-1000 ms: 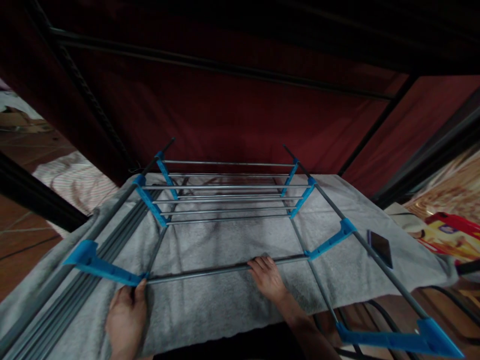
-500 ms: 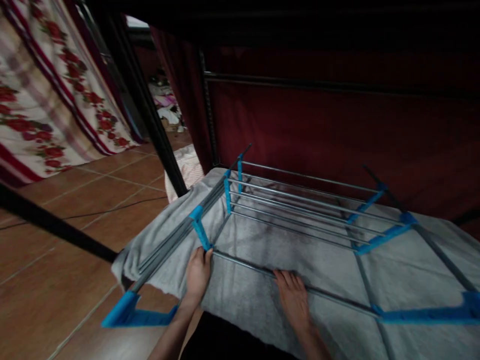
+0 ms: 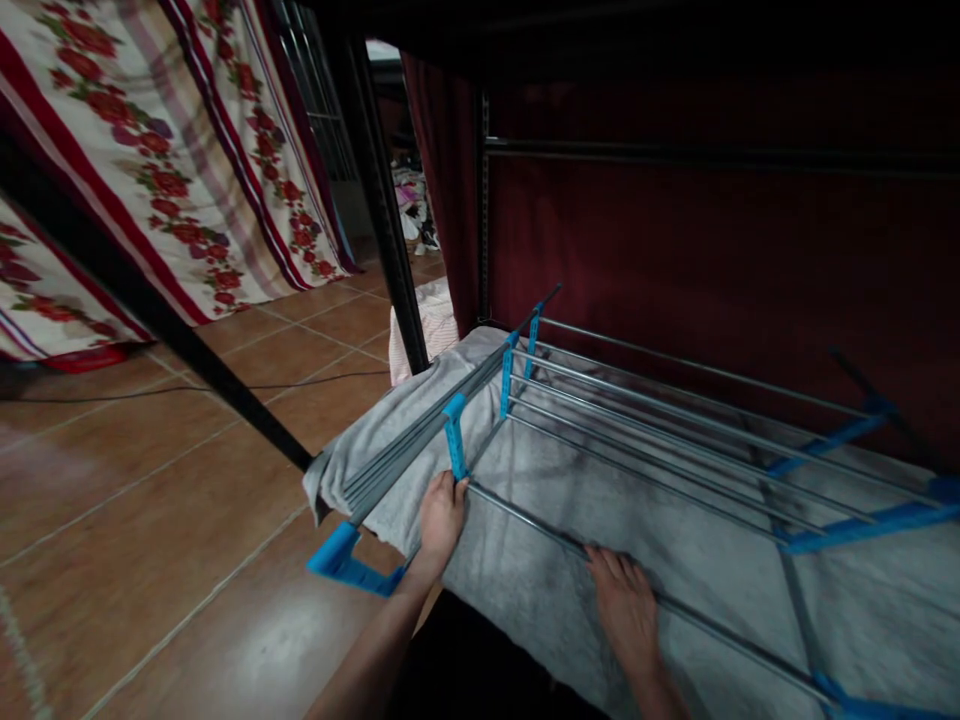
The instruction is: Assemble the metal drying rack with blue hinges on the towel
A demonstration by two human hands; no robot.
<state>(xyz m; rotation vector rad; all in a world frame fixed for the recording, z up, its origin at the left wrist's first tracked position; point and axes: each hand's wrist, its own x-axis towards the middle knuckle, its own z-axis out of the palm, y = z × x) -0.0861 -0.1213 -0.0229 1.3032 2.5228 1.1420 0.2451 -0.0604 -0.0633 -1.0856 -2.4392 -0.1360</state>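
A rack of metal rods joined by blue plastic brackets (image 3: pixel 855 525) lies on a grey blanket (image 3: pixel 540 610). My left hand (image 3: pixel 442 515) is closed round the near end of its front metal rod (image 3: pixel 536 523), right beside an upright blue bracket (image 3: pixel 454 440). Further along the same rod, my right hand (image 3: pixel 624 600) has its fingers curled over the top. Several slim parallel rods run behind it. On the left side, a long grey pole bundle ends in a blue corner piece (image 3: pixel 349 562) beyond the blanket's edge.
Black metal frame posts (image 3: pixel 394 220) and a slanting bar (image 3: pixel 225 375) stand to the left. A dark red curtain (image 3: pixel 675 250) hangs behind. Flowered cloth (image 3: pixel 172 180) hangs over the tiled floor (image 3: pixel 187 500), where a thin cable (image 3: pixel 300 384) lies.
The view has swung left, so the rack appears further right and more floor shows. Both hands keep their places on the front rod.
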